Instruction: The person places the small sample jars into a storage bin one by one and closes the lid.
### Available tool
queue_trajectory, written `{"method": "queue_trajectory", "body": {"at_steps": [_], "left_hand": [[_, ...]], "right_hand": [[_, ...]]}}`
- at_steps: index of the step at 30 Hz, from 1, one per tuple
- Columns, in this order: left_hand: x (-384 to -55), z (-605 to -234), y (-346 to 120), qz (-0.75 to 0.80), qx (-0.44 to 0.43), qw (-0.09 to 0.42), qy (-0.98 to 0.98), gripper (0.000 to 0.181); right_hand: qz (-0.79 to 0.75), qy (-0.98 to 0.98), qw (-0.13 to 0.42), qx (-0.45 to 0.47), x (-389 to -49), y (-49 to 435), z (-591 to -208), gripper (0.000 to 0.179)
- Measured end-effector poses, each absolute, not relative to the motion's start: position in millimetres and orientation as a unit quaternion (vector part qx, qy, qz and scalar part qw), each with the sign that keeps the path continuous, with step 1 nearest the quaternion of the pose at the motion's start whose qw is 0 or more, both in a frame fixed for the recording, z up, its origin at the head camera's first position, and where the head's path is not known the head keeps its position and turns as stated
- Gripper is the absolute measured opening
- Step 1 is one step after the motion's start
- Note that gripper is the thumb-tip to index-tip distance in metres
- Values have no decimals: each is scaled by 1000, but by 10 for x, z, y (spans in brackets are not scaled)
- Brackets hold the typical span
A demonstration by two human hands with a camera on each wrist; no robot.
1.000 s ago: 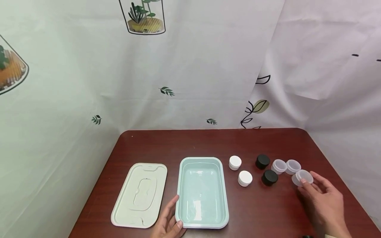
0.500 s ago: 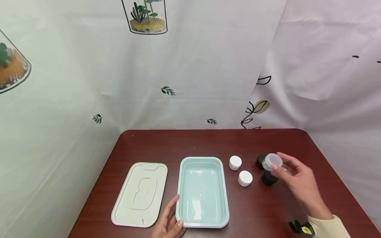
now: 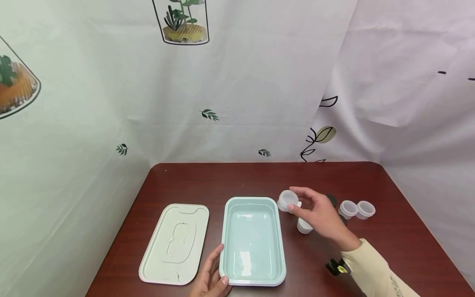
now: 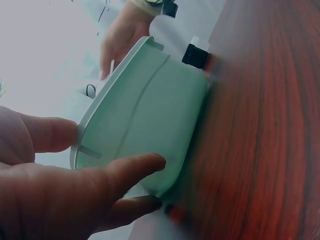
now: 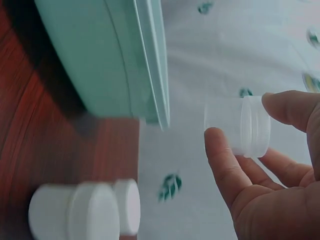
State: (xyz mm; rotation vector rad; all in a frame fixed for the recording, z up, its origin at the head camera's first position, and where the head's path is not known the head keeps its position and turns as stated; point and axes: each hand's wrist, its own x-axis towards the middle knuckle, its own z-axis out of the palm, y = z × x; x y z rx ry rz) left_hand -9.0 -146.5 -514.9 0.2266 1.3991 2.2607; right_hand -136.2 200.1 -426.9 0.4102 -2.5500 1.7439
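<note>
My right hand pinches a small translucent screw-lid jar between thumb and fingers, raised beside the right rim of a pale green rectangular container. The right wrist view shows the jar on its side in that camera, thumb at its ribbed lid and a fingertip on its body. At the container's near left corner, my left hand holds it, thumb against the rim and fingers along the outer wall. The container's inside has nothing in it.
A pale flat lid lies left of the container. Two white jars sit to its right, partly covered by my right hand. Behind that hand are black jars, mostly hidden, then two translucent jars. A patterned cloth hangs behind the table.
The right hand has lifted the translucent jar from the right of the table and carried it left over the other jars to the container's edge. The left hand has stayed in place.
</note>
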Motion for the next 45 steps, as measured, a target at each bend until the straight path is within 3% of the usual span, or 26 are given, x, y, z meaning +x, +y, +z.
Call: {"method": "queue_trajectory", "body": {"at_steps": [16,32,45], "left_hand": [[-115,-5075,-1478,794,86,245,549,88],[-114,-5108,-1459,808,86,243,529,91],[-132,-5100,-1469,800,94,250,537,89]], "right_hand": [[480,-848,-55,218,-1627,1183,-4409,52],[383,-871,-76,297,-1737,855,-4559,49],[343,-894,-71,278,-1715,704,-4674,46]]}}
